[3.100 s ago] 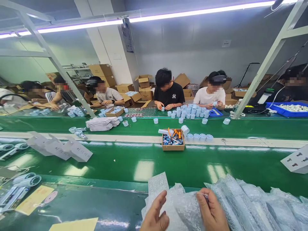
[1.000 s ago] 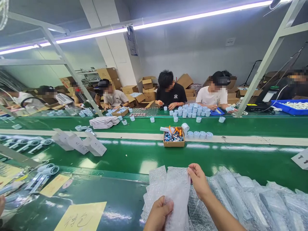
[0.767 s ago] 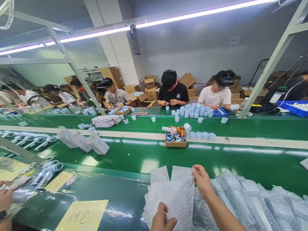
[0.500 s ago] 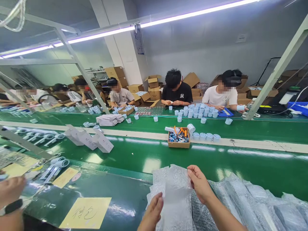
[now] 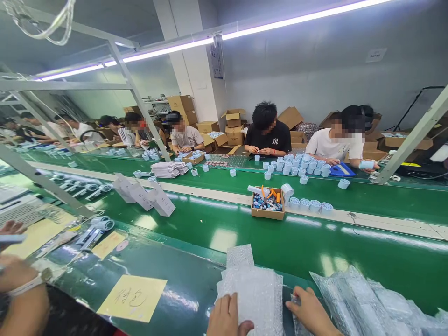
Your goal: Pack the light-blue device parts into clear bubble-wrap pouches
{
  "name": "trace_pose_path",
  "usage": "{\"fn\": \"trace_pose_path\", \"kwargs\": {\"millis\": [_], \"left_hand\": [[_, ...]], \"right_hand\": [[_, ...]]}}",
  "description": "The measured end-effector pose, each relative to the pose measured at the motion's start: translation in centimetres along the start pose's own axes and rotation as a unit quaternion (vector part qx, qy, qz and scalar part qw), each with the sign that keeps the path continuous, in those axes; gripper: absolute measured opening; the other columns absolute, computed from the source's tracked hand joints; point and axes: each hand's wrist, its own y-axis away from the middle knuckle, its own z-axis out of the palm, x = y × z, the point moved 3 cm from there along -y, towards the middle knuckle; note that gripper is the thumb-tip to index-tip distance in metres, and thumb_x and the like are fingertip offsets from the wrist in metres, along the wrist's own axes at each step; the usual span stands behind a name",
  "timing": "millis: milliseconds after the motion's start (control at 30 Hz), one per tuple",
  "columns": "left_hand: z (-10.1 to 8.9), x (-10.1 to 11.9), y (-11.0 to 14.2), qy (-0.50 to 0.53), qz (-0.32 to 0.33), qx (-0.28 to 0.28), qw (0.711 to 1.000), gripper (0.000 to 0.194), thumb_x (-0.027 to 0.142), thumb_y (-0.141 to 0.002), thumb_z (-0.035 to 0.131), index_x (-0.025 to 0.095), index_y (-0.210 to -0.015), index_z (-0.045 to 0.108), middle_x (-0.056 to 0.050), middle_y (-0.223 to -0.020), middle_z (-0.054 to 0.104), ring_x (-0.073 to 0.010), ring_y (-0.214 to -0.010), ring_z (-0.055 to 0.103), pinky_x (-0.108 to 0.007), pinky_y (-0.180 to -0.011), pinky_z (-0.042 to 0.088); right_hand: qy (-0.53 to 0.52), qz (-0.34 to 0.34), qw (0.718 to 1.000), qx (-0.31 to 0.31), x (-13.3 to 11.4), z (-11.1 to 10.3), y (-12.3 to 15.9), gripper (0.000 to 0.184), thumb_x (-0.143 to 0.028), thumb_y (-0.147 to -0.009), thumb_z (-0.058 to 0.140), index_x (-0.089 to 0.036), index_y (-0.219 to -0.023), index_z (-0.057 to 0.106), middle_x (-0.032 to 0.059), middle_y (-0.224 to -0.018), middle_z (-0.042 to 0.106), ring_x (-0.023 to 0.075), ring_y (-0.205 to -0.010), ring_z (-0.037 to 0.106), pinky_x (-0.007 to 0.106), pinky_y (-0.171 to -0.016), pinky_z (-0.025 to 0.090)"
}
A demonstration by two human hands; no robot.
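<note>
The stack of bubble-wrap bags lies flat on the dark green surface at the near edge, between the person's two hands. The left hand rests at the stack's lower left corner, its fingers lying close together along the left edge and the thumb laid across the bottom of the top bag, so the corner sits pinched lightly between thumb and fingers. The right hand lies just right of the stack, its fingers curled and pressed together at the stack's right edge, touching clear film there; whether they grip anything cannot be told. The bags are thin, translucent white plastic, dimpled all over with small bubbles, rectangular, with one sheet's corner poking out past the stack's far edge. Right of the stack spreads a heap of filled bubble-wrap sleeves, long, glossy and crinkled. Left of the stack a yellow paper note with handwriting lies flat. Beyond the stack, across the shiny green belt, stands a small open cardboard box holding small coloured parts.
</note>
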Motion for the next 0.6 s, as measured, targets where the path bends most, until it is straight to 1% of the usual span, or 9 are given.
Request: {"fn": "trace_pose_path", "kwargs": {"millis": [33, 100, 167, 233, 300, 367, 467, 533, 600], "left_hand": [[-0.3, 0.8, -0.1, -0.069, 0.105, 0.089, 0.988, 0.065, 0.054, -0.077, 0.067, 0.029, -0.136, 0.052, -0.015, -0.131, 0.063, -0.0364, -0.119, 0.058, -0.047, -0.097, 0.044], [0.0, 2.5, -0.1, -0.167, 0.284, 0.240, 0.913, 0.058, 0.056, -0.080, 0.064, 0.046, -0.135, 0.048, -0.005, -0.136, 0.060, -0.0330, -0.125, 0.054, -0.051, -0.108, 0.032], [1.3, 3.4, -0.1, -0.205, 0.355, 0.338, 0.847, 0.049, 0.054, -0.082, 0.063, 0.053, -0.129, 0.051, 0.003, -0.133, 0.063, -0.0304, -0.130, 0.049, -0.058, -0.116, 0.014], [3.2, 3.5, -0.4, -0.217, 0.356, 0.372, 0.829, 0.042, 0.054, -0.084, 0.061, 0.054, -0.125, 0.053, 0.006, -0.130, 0.065, -0.0285, -0.132, 0.047, -0.061, -0.117, 0.002], [4.8, 3.5, -0.7, -0.221, 0.355, 0.354, 0.836, 0.044, 0.056, -0.085, 0.058, 0.053, -0.128, 0.051, 0.008, -0.131, 0.064, -0.0265, -0.128, 0.050, -0.059, -0.119, -0.003], [5.4, 3.4, -1.0, -0.171, 0.318, 0.314, 0.878, 0.045, 0.057, -0.085, 0.057, 0.053, -0.130, 0.050, 0.007, -0.134, 0.062, -0.0258, -0.126, 0.053, -0.057, -0.120, 0.001], [4.1, 3.1, -1.6, 0.100, 0.126, 0.197, 0.967, 0.046, 0.063, -0.088, 0.046, 0.045, -0.129, 0.055, -0.001, -0.141, 0.057, -0.0298, -0.134, 0.046, -0.056, -0.116, 0.023], [2.7, 3.4, -1.7, 0.341, -0.007, 0.084, 0.936, 0.057, 0.067, -0.089, 0.036, 0.035, -0.132, 0.056, -0.007, -0.142, 0.055, -0.0307, -0.134, 0.046, -0.052, -0.109, 0.037], [1.1, 4.5, -1.4, 0.518, -0.045, -0.007, 0.854, 0.069, 0.072, -0.081, 0.046, 0.027, -0.132, 0.056, -0.011, -0.128, 0.065, -0.0301, -0.120, 0.058, -0.045, -0.099, 0.047]], "right_hand": [[0.021, -0.006, 1.000, 0.005, 0.4, -0.2, 0.2, 0.004, -0.027, -0.067, 0.056, -0.023, -0.067, 0.053, 0.0094, -0.078, 0.059, 0.0301, -0.078, 0.061, 0.042, -0.078, 0.047], [0.042, -0.018, 0.999, 0.004, 0.8, -1.8, 0.3, 0.003, -0.024, -0.069, 0.049, -0.024, -0.067, 0.052, 0.0104, -0.077, 0.062, 0.0295, -0.077, 0.062, 0.042, -0.077, 0.047], [0.016, -0.030, 0.999, -0.019, 0.3, -4.9, 0.2, 0.010, -0.027, -0.069, 0.049, -0.024, -0.074, 0.057, 0.0092, -0.078, 0.068, 0.0285, -0.077, 0.064, 0.041, -0.078, 0.048], [-0.055, -0.036, 0.997, -0.039, -1.4, -8.6, 0.6, 0.026, -0.038, -0.069, 0.053, -0.025, -0.089, 0.063, 0.0075, -0.085, 0.073, 0.0292, -0.083, 0.066, 0.040, -0.080, 0.049], [-0.142, -0.035, 0.988, -0.045, -3.8, -12.0, 1.4, 0.040, -0.049, -0.067, 0.061, -0.025, -0.100, 0.064, 0.0071, -0.090, 0.074, 0.0303, -0.091, 0.066, 0.039, -0.079, 0.050], [-0.246, -0.031, 0.965, -0.082, -6.4, -13.5, 2.5, 0.045, -0.052, -0.068, 0.067, -0.026, -0.105, 0.064, 0.0064, -0.098, 0.074, 0.0284, -0.097, 0.065, 0.036, -0.082, 0.050], [-0.387, -0.016, 0.914, -0.117, -9.3, -11.5, 3.5, 0.048, -0.051, -0.068, 0.074, -0.027, -0.109, 0.064, 0.0045, -0.098, 0.073, 0.0236, -0.096, 0.065, 0.032, -0.083, 0.050], [-0.439, -0.007, 0.889, -0.128, -10.4, -8.4, 3.5, 0.054, -0.052, -0.062, 0.078, -0.025, -0.107, 0.065, 0.0026, -0.086, 0.072, 0.0205, -0.083, 0.065, 0.030, -0.075, 0.049], [-0.464, -0.003, 0.873, -0.151, -11.3, -5.1, 3.3, 0.055, -0.054, -0.061, 0.079, -0.023, -0.104, 0.065, 0.0011, -0.079, 0.071, 0.0181, -0.073, 0.063, 0.029, -0.069, 0.048]]}}
